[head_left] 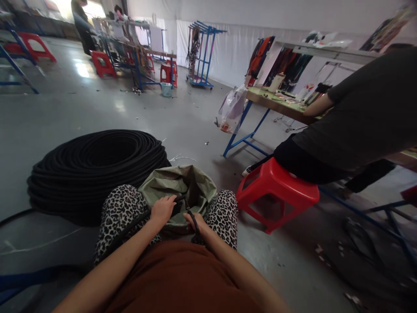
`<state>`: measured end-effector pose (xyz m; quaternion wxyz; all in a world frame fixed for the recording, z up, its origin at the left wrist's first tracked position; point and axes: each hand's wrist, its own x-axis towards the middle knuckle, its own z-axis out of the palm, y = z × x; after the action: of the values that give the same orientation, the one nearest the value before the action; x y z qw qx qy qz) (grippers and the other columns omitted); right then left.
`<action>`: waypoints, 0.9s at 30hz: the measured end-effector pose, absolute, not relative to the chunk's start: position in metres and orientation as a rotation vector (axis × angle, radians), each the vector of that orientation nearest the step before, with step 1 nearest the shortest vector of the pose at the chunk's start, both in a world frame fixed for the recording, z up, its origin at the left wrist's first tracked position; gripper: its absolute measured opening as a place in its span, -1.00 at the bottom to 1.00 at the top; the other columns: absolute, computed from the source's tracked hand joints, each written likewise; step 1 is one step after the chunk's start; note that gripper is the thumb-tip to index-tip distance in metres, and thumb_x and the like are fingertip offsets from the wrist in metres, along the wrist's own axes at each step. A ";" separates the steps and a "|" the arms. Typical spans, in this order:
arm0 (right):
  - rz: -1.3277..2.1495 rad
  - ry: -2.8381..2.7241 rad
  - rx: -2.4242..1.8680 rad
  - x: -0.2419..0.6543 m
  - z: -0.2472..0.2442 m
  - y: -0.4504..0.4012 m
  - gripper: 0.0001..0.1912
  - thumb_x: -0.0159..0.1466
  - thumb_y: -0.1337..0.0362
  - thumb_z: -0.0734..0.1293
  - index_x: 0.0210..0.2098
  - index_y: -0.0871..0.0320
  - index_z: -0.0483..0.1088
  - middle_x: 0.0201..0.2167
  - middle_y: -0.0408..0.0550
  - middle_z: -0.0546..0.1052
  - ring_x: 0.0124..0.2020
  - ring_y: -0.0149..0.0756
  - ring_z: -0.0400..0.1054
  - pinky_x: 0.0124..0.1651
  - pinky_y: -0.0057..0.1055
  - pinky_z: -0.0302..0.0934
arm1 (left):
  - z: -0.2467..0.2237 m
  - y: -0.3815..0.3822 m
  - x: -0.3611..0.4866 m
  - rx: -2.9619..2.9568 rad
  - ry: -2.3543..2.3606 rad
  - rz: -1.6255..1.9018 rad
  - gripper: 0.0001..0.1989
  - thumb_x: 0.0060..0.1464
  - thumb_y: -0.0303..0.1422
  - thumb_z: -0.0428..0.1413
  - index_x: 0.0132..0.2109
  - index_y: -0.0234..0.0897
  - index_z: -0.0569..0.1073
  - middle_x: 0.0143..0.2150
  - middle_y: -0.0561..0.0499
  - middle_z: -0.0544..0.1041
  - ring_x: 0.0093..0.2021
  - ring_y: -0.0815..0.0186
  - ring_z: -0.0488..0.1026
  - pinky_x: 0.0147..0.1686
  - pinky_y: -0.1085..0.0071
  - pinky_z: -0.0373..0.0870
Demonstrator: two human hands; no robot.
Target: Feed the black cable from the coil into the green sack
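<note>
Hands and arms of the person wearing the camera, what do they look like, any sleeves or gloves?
Both hands are bare: no gloves on the left hand or the right hand. No rings or watch can be made out. The forearms are uncovered as far as they show, with no sleeves in view. Below them are a rust-brown top and leopard-print trousers.

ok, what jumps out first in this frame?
The big coil of black hose on the floor at left. Below centre, the left hand and right hand hold a black cord over an olive bag between the knees. A red stool at right seats another person.
</note>
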<state>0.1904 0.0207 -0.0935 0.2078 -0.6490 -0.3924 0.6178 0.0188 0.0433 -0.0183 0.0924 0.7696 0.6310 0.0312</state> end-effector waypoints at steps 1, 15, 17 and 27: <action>1.737 -1.069 -1.802 0.191 -0.091 0.020 -0.75 0.31 0.19 0.29 -0.45 0.20 0.31 -0.68 -0.22 0.34 -0.69 -0.45 0.26 -0.54 -0.54 0.19 | -0.019 0.043 0.019 2.288 1.871 0.098 -0.60 0.29 -0.31 -0.08 0.20 -0.22 0.40 -0.01 -0.13 0.56 -0.01 0.16 0.49 -0.08 0.30 0.36; 1.816 -0.944 -1.793 0.187 -0.072 0.018 -0.75 0.32 0.24 0.29 -0.46 0.19 0.28 -0.68 -0.25 0.30 -0.70 -0.48 0.21 -0.52 -0.54 0.22 | -0.016 0.038 0.025 2.293 1.824 0.042 -0.63 0.29 -0.32 -0.06 0.17 -0.17 0.41 -0.03 -0.11 0.57 -0.03 0.21 0.49 -0.10 0.35 0.34; 1.817 -0.927 -1.808 0.187 -0.070 0.019 -0.75 0.32 0.23 0.31 -0.45 0.20 0.29 -0.67 -0.25 0.30 -0.69 -0.48 0.22 -0.52 -0.54 0.23 | -0.014 0.038 0.025 2.287 1.812 0.024 -0.63 0.29 -0.32 -0.06 0.18 -0.17 0.40 -0.02 -0.10 0.57 -0.02 0.22 0.49 -0.10 0.36 0.34; 1.811 -0.968 -1.766 0.190 -0.078 0.017 -0.67 0.33 0.09 0.30 -0.44 0.21 0.33 -0.61 -0.18 0.37 -0.63 -0.45 0.29 -0.48 -0.54 0.25 | -0.012 0.040 0.026 2.208 1.756 -0.068 -0.63 0.29 -0.33 -0.09 0.19 -0.10 0.37 -0.02 -0.08 0.56 -0.03 0.26 0.48 -0.10 0.37 0.32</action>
<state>0.1900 0.0170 -0.0780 0.2150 -0.6368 -0.3491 0.6530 0.0256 0.0397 -0.0125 0.1589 0.7725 0.6144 -0.0238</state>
